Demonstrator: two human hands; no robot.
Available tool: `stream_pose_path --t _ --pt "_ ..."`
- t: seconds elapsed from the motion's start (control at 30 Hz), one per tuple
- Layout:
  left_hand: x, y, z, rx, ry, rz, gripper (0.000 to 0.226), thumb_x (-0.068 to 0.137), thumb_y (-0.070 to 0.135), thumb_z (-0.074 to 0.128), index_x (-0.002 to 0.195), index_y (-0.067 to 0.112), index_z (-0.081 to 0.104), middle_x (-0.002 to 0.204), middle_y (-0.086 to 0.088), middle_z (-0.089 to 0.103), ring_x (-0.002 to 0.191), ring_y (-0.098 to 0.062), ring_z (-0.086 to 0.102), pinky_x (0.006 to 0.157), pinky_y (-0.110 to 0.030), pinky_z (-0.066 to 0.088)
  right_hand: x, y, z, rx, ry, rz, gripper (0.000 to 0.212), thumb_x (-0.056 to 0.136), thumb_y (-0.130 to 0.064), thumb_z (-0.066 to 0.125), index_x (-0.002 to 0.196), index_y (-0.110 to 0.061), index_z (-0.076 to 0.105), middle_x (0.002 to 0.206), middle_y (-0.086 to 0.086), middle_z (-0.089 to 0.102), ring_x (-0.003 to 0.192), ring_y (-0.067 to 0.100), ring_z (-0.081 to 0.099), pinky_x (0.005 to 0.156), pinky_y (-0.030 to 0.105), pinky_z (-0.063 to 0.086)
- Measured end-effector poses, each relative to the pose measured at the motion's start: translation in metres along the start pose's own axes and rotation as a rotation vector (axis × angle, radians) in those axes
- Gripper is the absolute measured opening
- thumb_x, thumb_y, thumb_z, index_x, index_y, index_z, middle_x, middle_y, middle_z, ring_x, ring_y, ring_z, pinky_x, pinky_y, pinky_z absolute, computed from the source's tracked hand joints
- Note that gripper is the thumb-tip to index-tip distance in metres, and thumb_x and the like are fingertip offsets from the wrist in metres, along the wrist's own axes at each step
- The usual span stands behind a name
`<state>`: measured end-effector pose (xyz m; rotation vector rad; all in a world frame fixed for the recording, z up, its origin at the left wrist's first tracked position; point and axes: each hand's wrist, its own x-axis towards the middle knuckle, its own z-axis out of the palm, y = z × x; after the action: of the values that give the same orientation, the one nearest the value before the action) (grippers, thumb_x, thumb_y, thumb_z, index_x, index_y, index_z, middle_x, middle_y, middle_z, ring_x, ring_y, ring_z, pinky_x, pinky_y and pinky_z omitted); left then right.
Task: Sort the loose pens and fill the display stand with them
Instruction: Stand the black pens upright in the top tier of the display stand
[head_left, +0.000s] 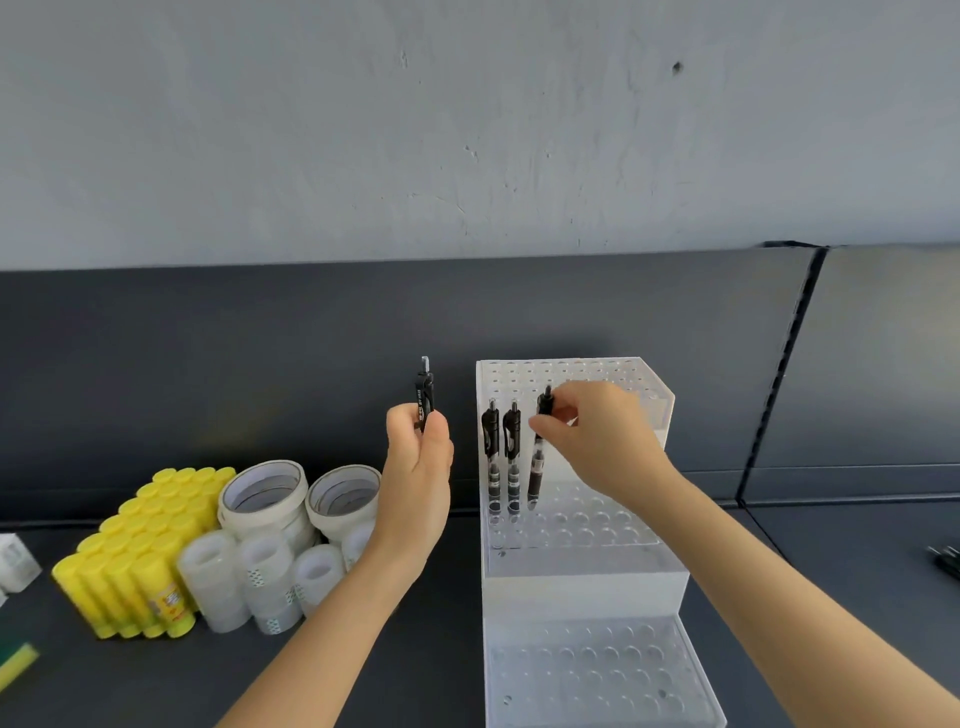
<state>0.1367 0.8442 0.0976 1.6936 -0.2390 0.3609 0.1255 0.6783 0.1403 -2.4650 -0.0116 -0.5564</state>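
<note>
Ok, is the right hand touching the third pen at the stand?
Touching. The head view shows the right hand pinching that pen near its top, between thumb and fingers.

Clear glossy plastic display stand (582, 582), black plastic pens (490, 441), matt dark shelf (311, 322), seemingly rough plaster wall (467, 130).

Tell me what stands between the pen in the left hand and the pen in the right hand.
Head view: two black pens stand side by side in the display stand, between the left-hand pen and the right-hand pen.
</note>
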Motion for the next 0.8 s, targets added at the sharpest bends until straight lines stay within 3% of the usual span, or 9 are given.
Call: stream_pose_path --t 0.13,0.27,0.37,0.47,0.6,0.7,0.8 --pt "-0.002 0.000 -0.002 -0.005 -0.071 0.025 0.016 0.100 0.024 0.044 0.091 0.016 0.055 0.069 0.005 0.050 0.063 -0.006 0.045 0.064 -0.021 0.042 -0.005 -0.001 0.010 -0.004 -0.005 0.033 0.021 0.087 -0.025 0.066 0.085 -0.005 0.062 0.083 0.008 0.067 0.079 0.026 0.061 0.068 0.037 0.051" --pt "-0.005 0.007 0.000 0.004 -0.071 0.060 0.015 0.094 0.028 0.057 0.084 0.031 0.066 0.096 -0.010 0.060 0.080 -0.021 0.053 0.071 -0.029 0.043 -0.006 -0.001 0.010 0.009 0.003 0.065 0.020 0.086 -0.027 0.068 0.087 -0.008 0.061 0.085 0.004 0.067 0.079 0.023 0.061 0.070 0.039 0.054" --pt "-0.006 0.015 0.000 -0.023 -0.081 0.073 0.020 0.092 0.026 0.060 0.086 0.044 0.066 0.099 -0.002 0.065 0.089 -0.014 0.059 0.078 -0.026 0.047 -0.006 0.001 0.004 0.008 -0.017 0.076 0.025 0.083 -0.031 0.072 0.088 -0.009 0.063 0.084 0.003 0.067 0.081 0.022 0.061 0.070 0.036 0.052" --pt "-0.005 0.021 0.003 -0.054 -0.130 0.073 0.022 0.090 0.023 0.063 0.088 0.045 0.067 0.097 0.004 0.069 0.088 -0.008 0.064 0.077 -0.018 0.051 -0.007 -0.005 -0.009 0.105 0.026 0.035 0.019 0.081 -0.030 0.074 0.090 -0.016 0.066 0.082 -0.007 0.065 0.073 0.007 0.058 0.060 0.018 0.043" --pt "-0.006 0.026 0.015 0.009 -0.181 0.112 0.024 0.088 0.018 0.066 0.085 0.042 0.067 0.086 -0.001 0.065 0.076 -0.011 0.060 0.067 -0.021 0.049 -0.009 -0.020 -0.029 0.413 0.005 0.004 0.014 0.078 -0.023 0.077 0.090 -0.018 0.071 0.072 -0.011 0.067 0.047 0.000 0.051 0.048 0.010 0.040" --pt "-0.005 0.028 0.022 0.066 -0.222 0.144 0.021 0.088 0.019 0.065 0.085 0.039 0.066 0.082 0.001 0.063 0.072 -0.007 0.057 0.063 -0.016 0.045 -0.010 -0.022 -0.037 0.522 -0.034 0.001 0.005 0.082 -0.016 0.072 0.086 -0.012 0.073 0.050 -0.014 0.059 0.043 0.001 0.045 0.044 0.010 0.035" --pt "-0.003 0.029 0.024 0.137 -0.252 0.175 0.017 0.087 0.023 0.067 0.096 0.037 0.066 0.085 0.008 0.062 0.074 0.000 0.055 0.064 -0.009 0.042 -0.011 -0.017 -0.041 0.503 0.013 0.008 0.006 0.081 -0.021 0.074 0.080 -0.015 0.071 0.049 -0.013 0.058 0.044 0.002 0.046 0.049 0.016 0.039"
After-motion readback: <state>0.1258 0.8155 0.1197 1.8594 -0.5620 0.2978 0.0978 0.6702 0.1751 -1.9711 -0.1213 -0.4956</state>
